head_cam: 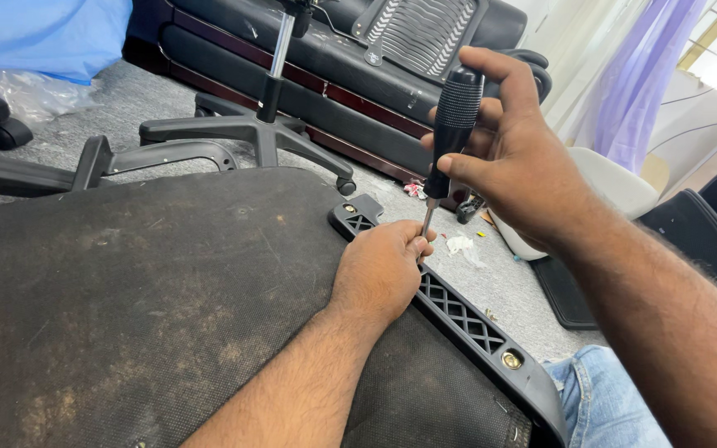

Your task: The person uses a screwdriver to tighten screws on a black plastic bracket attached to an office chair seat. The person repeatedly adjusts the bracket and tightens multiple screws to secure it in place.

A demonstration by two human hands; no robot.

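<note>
Black ribbed-handle screwdriver (451, 124): upright, thin steel shaft pointing down at a black plastic lattice-patterned bracket (458, 311). Right hand (512, 153): fingers clamped round the handle. Left hand (382, 270): resting on the bracket, fingers pinched together at the shaft's tip. Bracket: long, moulded, with one brass-coloured round screw (511, 360) near its lower end; lies along the edge of a worn, stained dark fabric chair seat underside (143, 307). Black five-star chair base with chrome column (263, 124): behind, on grey carpet floor (508, 286).
</note>
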